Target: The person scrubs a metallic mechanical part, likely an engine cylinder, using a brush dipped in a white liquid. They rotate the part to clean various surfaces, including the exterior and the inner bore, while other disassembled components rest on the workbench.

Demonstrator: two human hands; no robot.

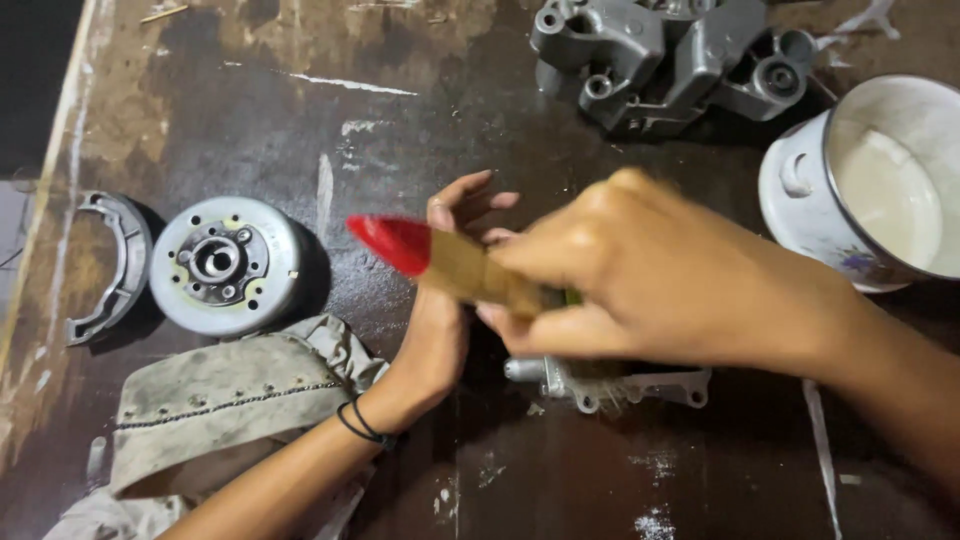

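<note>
A paintbrush (455, 262) with a wooden handle and a red tip was held in the right hand (640, 275), whose fingers were closed firmly round the lower part of the handle, near where the bristles would be; the bristles themselves were hidden under the hand. The left hand (450, 290) was set beside it, fingers loosely curled and partly open, and it seemed to be steadying the small metal part (610, 385) that lay flat on the table (480, 110), though the contact was hidden by the right hand and could not be confirmed. The metal part, a pale cast piece with bolt lugs along its edge, was judged to be stiff, fairly heavy for its size and possibly slippery if wet or oily; it would best be gripped by its lugged edges rather than its flat faces. The brush was judged light and rigid in the handle, soft at the bristles, and easily controlled from a grip low on the handle. A round metal drum (225, 265) lay to the left, with a curved brake shoe (110, 265) just beside it and a dirty rag (230, 400) below them, under the left forearm. A larger grey casting (660, 55) stood at the far edge of the table, and a white enamel mug (870, 185) holding pale liquid stood near the right arm.
</note>
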